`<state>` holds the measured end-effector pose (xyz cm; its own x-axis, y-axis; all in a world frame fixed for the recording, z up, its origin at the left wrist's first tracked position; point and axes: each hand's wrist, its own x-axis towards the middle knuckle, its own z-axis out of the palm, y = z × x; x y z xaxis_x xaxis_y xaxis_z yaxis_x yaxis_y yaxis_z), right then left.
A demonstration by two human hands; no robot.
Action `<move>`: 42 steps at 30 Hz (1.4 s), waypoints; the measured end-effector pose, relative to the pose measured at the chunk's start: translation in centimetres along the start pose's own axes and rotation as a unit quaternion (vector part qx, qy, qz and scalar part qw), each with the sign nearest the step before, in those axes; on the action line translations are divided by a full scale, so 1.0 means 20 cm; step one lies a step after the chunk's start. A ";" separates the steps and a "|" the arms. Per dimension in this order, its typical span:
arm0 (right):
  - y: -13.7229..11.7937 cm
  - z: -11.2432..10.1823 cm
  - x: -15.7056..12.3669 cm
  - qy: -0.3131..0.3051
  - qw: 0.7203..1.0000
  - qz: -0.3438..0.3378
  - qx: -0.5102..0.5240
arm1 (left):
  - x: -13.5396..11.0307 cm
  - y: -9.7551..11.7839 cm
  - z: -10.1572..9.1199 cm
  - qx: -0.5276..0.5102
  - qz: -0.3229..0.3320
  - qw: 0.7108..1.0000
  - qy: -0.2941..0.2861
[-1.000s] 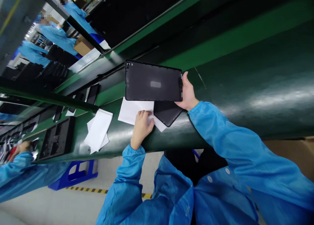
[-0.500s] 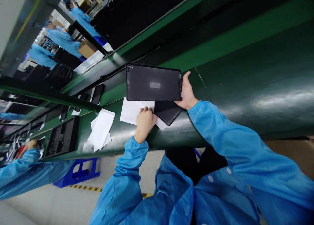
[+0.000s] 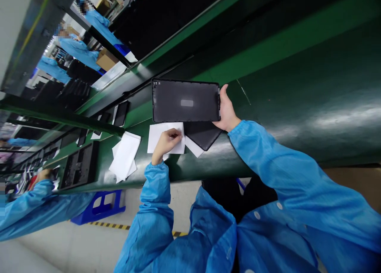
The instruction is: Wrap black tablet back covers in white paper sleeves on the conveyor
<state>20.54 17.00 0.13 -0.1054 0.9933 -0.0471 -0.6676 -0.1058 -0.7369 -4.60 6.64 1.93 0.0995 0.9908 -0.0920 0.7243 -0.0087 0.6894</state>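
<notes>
A thin black tablet back cover [image 3: 169, 102], its inner face toward me and a pale rectangle near its middle, is held up over the green bench. My right hand [image 3: 228, 110] grips its right end, thumb up along the edge. Below it lies a second dark flat panel [image 3: 205, 136], partly covered. My left hand [image 3: 168, 141] is over a white sheet [image 3: 153, 140], thumb and fingers pinched together near the sheet's right side. What sits between those fingertips, if anything, is hidden. Another white paper [image 3: 194, 147] sticks out beneath the dark panel.
More white papers [image 3: 126, 156] lie on the green bench [image 3: 297, 106] to the left. Beyond them are a black tray [image 3: 79, 166] and a dark tablet-like panel [image 3: 121, 113]. A co-worker's sleeve [image 3: 32, 201] reaches in at left, near a blue stool [image 3: 101, 207].
My left hand has moved left and turned, its fingers now pointing right. The white sheet beneath it lies straighter. The cover in my right hand has barely shifted.
</notes>
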 end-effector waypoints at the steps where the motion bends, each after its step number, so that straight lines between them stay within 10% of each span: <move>1: 0.00 0.00 0.00 0.003 1.000 0.000 -0.002 | 0.00 -0.01 0.00 -0.002 0.003 1.000 -0.002; 26: 0.01 -0.04 0.00 0.112 0.984 -0.077 -0.115 | 0.00 -0.06 0.03 -0.024 0.050 0.998 0.028; 35: 0.03 -0.06 0.02 0.098 0.979 -0.099 -0.149 | -0.01 -0.04 0.02 -0.010 0.040 0.999 0.014; 42: 0.06 -0.07 0.02 0.002 0.995 0.016 -0.102 | -0.01 -0.03 0.02 -0.011 0.030 0.999 0.018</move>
<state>20.75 17.42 -1.66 -0.1205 0.9899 -0.0748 -0.5011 -0.1257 -0.8562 -4.71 6.45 1.21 0.1177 0.9927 -0.0250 0.7028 -0.0655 0.7083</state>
